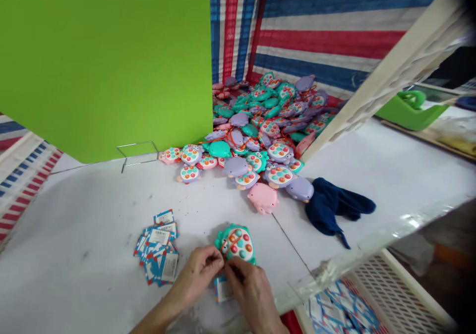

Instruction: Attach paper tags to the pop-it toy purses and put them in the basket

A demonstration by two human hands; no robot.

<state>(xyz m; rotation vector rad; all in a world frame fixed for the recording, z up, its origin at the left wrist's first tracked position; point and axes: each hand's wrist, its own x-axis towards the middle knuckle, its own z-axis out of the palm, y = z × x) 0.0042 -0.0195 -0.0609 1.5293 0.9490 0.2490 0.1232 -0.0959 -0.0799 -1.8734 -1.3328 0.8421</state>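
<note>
Two grips, the left hand and the right hand, pinch the orange cord of one teal toy on the table; a big toy pile and a card stack are left.

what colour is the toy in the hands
The toy is teal with white centre and coloured dots, head view.

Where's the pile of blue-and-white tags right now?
In the head view, the pile of blue-and-white tags lies on the white table, just left of the left hand, which works with the right hand at a teal turtle-shaped toy.
</note>
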